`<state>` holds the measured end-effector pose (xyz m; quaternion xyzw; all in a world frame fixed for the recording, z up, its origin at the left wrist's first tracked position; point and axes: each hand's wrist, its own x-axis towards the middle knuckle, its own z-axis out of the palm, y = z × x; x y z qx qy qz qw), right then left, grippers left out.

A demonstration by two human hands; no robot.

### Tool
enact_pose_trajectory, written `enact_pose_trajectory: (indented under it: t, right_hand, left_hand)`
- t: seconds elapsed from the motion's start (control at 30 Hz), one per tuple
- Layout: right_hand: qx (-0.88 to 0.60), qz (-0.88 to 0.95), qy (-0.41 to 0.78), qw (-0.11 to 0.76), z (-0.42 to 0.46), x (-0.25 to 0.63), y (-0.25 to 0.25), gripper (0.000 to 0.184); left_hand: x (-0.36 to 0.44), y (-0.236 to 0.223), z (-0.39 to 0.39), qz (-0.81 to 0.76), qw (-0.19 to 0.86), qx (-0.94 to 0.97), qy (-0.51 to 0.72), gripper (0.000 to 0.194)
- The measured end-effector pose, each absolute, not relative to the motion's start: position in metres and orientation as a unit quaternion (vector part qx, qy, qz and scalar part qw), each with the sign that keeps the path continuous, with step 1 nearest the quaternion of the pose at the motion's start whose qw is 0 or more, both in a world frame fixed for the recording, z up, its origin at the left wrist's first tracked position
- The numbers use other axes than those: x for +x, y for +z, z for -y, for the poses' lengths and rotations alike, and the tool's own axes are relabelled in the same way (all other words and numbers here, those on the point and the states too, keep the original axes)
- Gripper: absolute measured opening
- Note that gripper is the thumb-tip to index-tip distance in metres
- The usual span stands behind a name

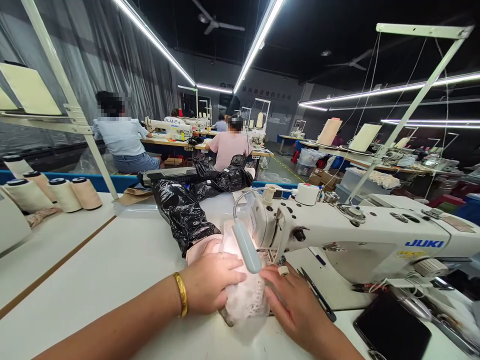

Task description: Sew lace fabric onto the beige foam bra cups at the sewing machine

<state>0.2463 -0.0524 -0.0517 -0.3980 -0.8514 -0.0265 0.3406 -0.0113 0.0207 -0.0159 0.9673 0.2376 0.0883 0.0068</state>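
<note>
Pale pink lace fabric point(245, 297) lies on the sewing machine's bed, brightly lit by a grey lamp head point(247, 247) on a bendy neck. My left hand point(213, 280), with a gold bangle at the wrist, rests spread on the fabric's left side. On the other side, my right hand point(290, 297) touches the fabric's right edge, fingers stretched toward the needle area of the white sewing machine point(322, 225). The lamp head hides the needle and presser foot. Black plastic wrapping point(180, 215) lies behind the fabric, touching it.
Black tweezers point(318, 295) lie right of my right hand, near a dark phone-like slab point(392, 325). Thread cones point(65, 195) stand at the left. Thread stand posts point(423, 90) rise on both sides. Other people point(122, 135) sit at machines ahead.
</note>
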Motion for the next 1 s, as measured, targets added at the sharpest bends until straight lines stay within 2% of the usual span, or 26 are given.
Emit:
enact_pose_trajectory:
  t: [0.07,0.17,0.23,0.3,0.47,0.57,0.6,0.67,0.7,0.8,0.93,1.0]
  right_hand:
    - [-0.369,0.871,0.000,0.325,0.055,0.241,-0.050,0.033]
    - [-0.386,0.882,0.012,0.272,0.054,0.235,-0.055,0.035]
    - [-0.422,0.874,-0.020,0.240,0.050,0.233,-0.060,0.020]
    - [-0.446,0.864,-0.058,0.224,0.046,0.236,-0.066,0.025]
    - [-0.463,0.842,-0.099,0.259,0.045,0.247,-0.064,0.024]
    - [-0.452,0.847,-0.033,0.279,0.052,0.245,-0.057,0.015]
    - [-0.449,0.850,0.006,0.276,0.054,0.244,-0.056,0.022]
    - [-0.452,0.850,0.083,0.259,0.056,0.241,-0.053,0.043]
    - [-0.455,0.848,0.114,0.246,0.055,0.241,-0.052,0.042]
    - [-0.454,0.850,0.137,0.229,0.050,0.246,-0.050,0.023]
    - [-0.468,0.848,0.117,0.221,0.047,0.260,-0.042,0.031]
    - [-0.458,0.854,0.135,0.205,0.049,0.265,-0.034,0.034]
  left_hand:
    - [-0.003,-0.015,-0.013,-0.277,0.000,0.959,0.062,0.036]
    - [0.013,-0.014,0.000,-0.332,-0.016,0.943,0.001,0.027]
    - [0.017,-0.012,0.006,-0.347,-0.011,0.938,-0.020,0.030]
    - [0.014,-0.010,0.009,-0.343,0.015,0.939,-0.021,0.039]
    - [-0.005,-0.003,0.005,-0.313,0.089,0.945,-0.024,0.060]
    - [-0.007,0.000,0.003,-0.295,0.106,0.949,-0.024,0.063]
    - [-0.007,0.002,0.002,-0.293,0.110,0.949,-0.027,0.062]
    - [-0.007,0.005,0.002,-0.290,0.116,0.949,-0.034,0.060]
    - [-0.007,0.006,0.001,-0.288,0.118,0.949,-0.038,0.057]
    - [-0.011,0.007,-0.002,-0.282,0.121,0.951,-0.048,0.044]
    - [-0.012,-0.003,-0.007,-0.254,0.088,0.963,-0.021,0.024]
    - [-0.010,-0.008,-0.009,-0.228,0.068,0.971,0.000,0.019]
